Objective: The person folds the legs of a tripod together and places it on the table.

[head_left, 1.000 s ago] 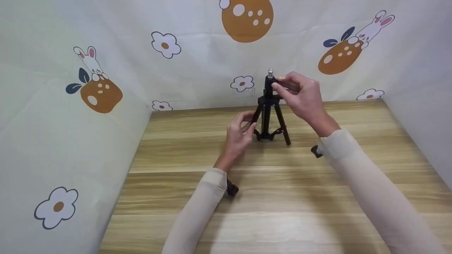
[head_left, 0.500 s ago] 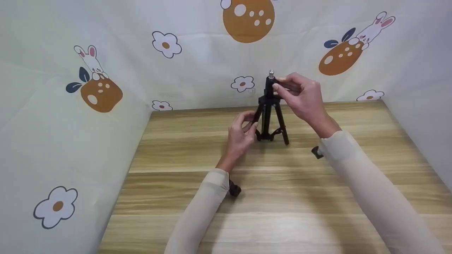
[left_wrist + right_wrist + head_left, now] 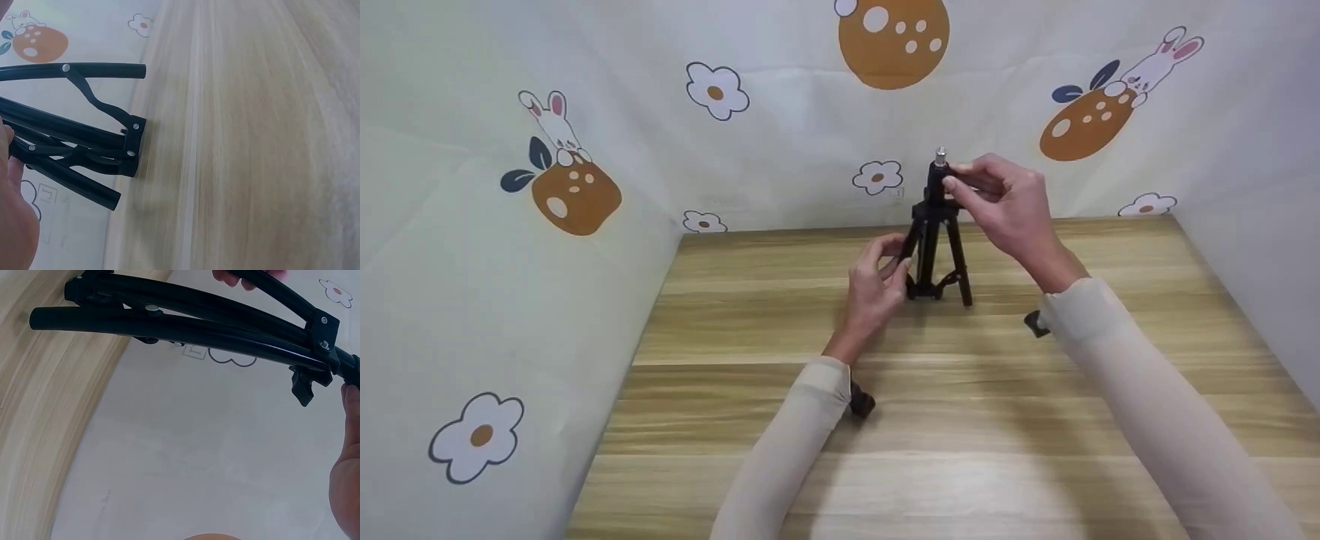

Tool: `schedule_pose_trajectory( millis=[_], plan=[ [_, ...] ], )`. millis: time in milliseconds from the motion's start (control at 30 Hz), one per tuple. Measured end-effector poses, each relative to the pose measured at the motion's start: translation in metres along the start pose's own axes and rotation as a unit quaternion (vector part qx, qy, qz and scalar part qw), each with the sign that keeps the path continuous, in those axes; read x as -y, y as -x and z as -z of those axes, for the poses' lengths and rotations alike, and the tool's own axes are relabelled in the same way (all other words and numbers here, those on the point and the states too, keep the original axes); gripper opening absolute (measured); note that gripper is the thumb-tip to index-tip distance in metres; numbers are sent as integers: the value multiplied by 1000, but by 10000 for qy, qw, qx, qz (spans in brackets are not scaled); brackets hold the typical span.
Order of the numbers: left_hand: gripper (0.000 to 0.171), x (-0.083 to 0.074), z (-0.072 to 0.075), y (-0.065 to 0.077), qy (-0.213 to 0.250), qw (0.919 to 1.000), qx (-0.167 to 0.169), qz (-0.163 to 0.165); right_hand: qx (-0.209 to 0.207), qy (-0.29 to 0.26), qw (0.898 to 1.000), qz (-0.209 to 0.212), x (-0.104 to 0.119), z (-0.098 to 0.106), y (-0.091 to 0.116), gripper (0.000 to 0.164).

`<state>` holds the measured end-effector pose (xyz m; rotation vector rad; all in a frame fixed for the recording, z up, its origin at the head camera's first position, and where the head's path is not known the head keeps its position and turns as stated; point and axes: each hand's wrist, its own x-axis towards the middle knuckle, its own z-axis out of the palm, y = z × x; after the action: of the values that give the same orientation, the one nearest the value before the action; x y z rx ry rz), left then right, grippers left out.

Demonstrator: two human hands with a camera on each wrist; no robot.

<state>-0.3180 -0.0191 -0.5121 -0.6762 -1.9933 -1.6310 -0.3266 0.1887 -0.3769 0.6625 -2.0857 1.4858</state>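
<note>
A small black tripod stand (image 3: pixel 928 251) with a silver stud (image 3: pixel 940 157) on top is held nearly upright near the back of the table. Its legs are only partly spread, with braces joining them to a lower collar (image 3: pixel 133 146). My left hand (image 3: pixel 877 285) grips the left leg between thumb and fingers. Up at the column just below the stud, my right hand (image 3: pixel 1011 204) pinches with thumb and fingers. A black knob (image 3: pixel 302 386) sticks out by the upper leg joint in the right wrist view. Whether the feet touch the table cannot be told.
The wood-grain table (image 3: pixel 720 420) is bordered by pale cloth walls printed with rabbits, oranges and flowers. The back wall (image 3: pixel 795 165) rises just behind the tripod. Black wrist-camera mounts (image 3: pixel 862 401) hang under both sleeves.
My left hand has shifted slightly right with the left leg, and the tripod's legs stand a little closer together. The stud end has tipped slightly right. My right hand keeps its hold.
</note>
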Motion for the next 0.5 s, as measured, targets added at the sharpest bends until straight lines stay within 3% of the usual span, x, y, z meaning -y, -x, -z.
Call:
schedule_pose_trajectory(
  millis=[500],
  plan=[
    [34, 0, -6, -3, 438, 9989, -94, 165, -59, 77, 9999, 34, -1, 0, -2, 17]
  ],
)
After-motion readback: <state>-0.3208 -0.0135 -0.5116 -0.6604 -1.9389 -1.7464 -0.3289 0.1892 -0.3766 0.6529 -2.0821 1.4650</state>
